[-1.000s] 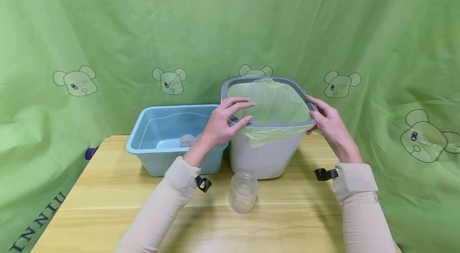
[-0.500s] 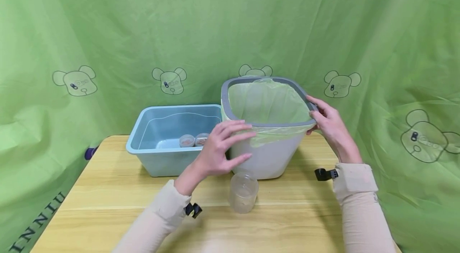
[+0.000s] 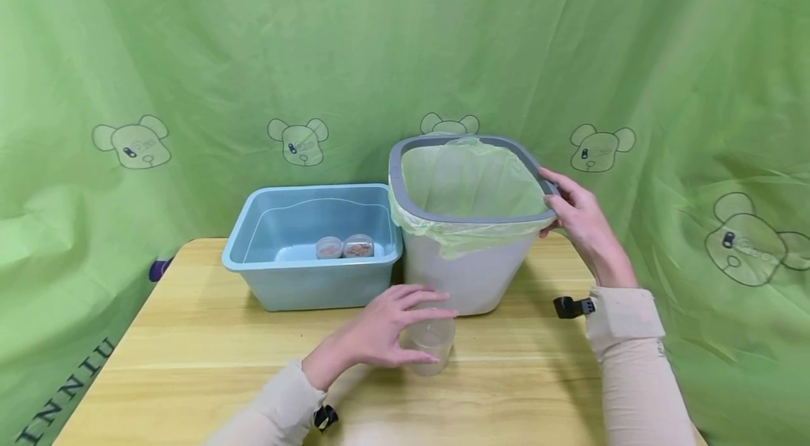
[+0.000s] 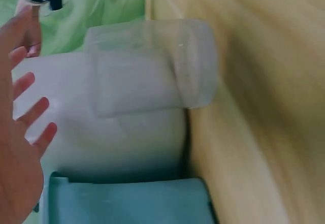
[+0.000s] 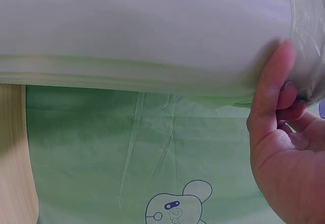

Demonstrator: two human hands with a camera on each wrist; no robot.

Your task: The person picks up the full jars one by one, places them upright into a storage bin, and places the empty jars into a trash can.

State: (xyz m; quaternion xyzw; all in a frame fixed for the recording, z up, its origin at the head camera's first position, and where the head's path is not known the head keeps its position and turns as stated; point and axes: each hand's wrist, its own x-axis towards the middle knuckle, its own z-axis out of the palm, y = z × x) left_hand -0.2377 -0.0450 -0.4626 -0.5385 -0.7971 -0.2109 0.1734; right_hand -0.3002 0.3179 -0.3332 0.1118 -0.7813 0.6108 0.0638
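Note:
A clear plastic jar (image 3: pixel 438 342) stands upright on the table in front of a white trash bin (image 3: pixel 471 277). My left hand (image 3: pixel 373 333) is at the jar's left side, thumb and fingers spread. In the left wrist view a gap shows between the fingers (image 4: pixel 34 113) and the jar (image 4: pixel 137 71). My right hand (image 3: pixel 585 224) grips the bin's grey rim (image 3: pixel 481 219) at its right corner. A thin green trash bag (image 3: pixel 471 179) lines the bin and hangs over its edge.
A blue plastic tub (image 3: pixel 316 285) stands left of the bin, close against it. Two small clear round containers (image 3: pixel 329 247) with pinkish contents lie inside. The wooden table (image 3: pixel 190 354) has a green printed curtain (image 3: pixel 354 66) behind it.
My left hand has left the bin's rim and come down toward me to the jar. The right hand stays on the rim. Both small containers in the tub are now uncovered.

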